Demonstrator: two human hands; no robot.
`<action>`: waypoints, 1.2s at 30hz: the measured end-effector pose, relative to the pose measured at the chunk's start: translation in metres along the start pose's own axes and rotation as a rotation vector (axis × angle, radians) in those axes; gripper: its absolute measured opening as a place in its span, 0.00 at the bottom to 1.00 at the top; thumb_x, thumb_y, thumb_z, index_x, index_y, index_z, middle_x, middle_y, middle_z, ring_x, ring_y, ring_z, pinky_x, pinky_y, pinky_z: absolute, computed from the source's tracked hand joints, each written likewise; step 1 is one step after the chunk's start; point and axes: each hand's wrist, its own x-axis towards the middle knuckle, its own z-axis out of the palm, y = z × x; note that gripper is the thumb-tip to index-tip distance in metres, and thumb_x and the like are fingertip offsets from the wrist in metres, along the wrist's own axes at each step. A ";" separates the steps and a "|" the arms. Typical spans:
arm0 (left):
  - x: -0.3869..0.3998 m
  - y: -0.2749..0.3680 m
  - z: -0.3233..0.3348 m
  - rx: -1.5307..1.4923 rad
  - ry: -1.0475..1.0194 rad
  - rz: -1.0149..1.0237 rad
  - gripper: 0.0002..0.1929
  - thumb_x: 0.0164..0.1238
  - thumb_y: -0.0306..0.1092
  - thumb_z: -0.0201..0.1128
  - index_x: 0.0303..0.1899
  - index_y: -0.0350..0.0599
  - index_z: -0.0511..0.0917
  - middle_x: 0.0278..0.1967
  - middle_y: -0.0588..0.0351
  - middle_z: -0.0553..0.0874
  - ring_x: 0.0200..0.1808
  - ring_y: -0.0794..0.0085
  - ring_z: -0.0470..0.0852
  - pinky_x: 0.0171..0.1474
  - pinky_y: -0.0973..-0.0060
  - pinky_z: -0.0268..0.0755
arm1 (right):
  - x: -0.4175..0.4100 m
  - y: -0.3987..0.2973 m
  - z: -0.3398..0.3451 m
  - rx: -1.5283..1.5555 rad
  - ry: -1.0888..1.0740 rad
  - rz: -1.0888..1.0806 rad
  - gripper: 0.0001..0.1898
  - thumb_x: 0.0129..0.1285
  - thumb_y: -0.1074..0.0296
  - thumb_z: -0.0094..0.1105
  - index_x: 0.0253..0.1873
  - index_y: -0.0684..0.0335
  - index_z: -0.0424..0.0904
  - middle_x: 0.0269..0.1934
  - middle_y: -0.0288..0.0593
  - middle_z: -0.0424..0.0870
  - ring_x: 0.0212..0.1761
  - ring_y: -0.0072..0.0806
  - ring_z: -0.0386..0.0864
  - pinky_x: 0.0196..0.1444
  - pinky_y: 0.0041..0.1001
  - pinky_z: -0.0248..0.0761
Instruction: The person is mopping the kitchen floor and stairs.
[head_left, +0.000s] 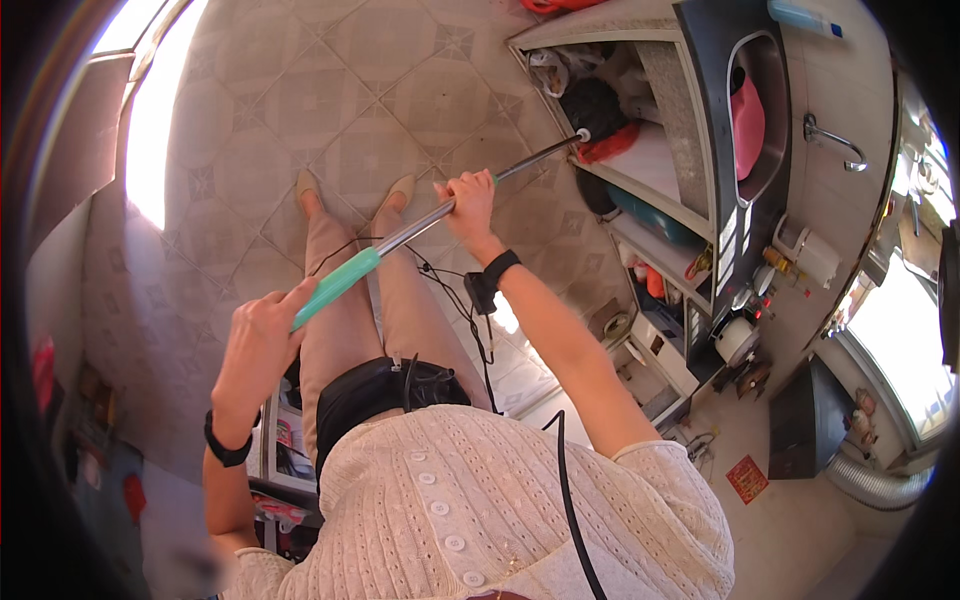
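Observation:
A metal pole (420, 228) with a green grip runs slantwise across the view in front of me. Around the lower end of the green grip, my left hand (259, 341) is closed. Farther up, my right hand (471, 206) holds the bare metal shaft. The pole's far end, with a small white round part (583, 135), lies by the open lower shelf of a kitchen cabinet. Beside that end are a black plastic bag (592, 109) and a red item (611, 144). Whether the pole's end touches them I cannot tell.
The dark counter (731, 247) stands on the right, with a sink (780, 127) holding a pink basin (748, 127) and a faucet (832, 142) behind. Black cables (472, 330) hang beside my legs. Patterned floor tiles (322, 97) extend ahead; a range hood (802, 424) is at lower right.

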 end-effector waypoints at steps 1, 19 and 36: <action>-0.005 -0.003 -0.007 -0.001 0.001 -0.001 0.25 0.50 0.23 0.66 0.55 0.45 0.75 0.29 0.44 0.81 0.31 0.48 0.81 0.36 0.58 0.73 | -0.001 -0.013 0.002 0.036 0.016 0.014 0.14 0.58 0.61 0.65 0.23 0.61 0.75 0.26 0.44 0.71 0.38 0.44 0.70 0.59 0.48 0.60; 0.068 0.064 0.136 -0.246 0.183 -0.088 0.18 0.55 0.27 0.66 0.50 0.44 0.78 0.31 0.43 0.83 0.34 0.48 0.82 0.37 0.58 0.73 | 0.011 0.145 -0.037 -0.027 -0.105 0.042 0.11 0.55 0.61 0.67 0.27 0.61 0.80 0.33 0.47 0.74 0.45 0.45 0.72 0.65 0.51 0.56; -0.027 0.017 0.081 -0.369 0.307 -0.323 0.15 0.52 0.28 0.71 0.44 0.41 0.81 0.27 0.44 0.83 0.28 0.52 0.83 0.33 0.68 0.73 | 0.001 0.039 0.003 -0.023 -0.284 -0.082 0.08 0.57 0.59 0.64 0.32 0.56 0.83 0.34 0.42 0.77 0.49 0.42 0.72 0.69 0.52 0.49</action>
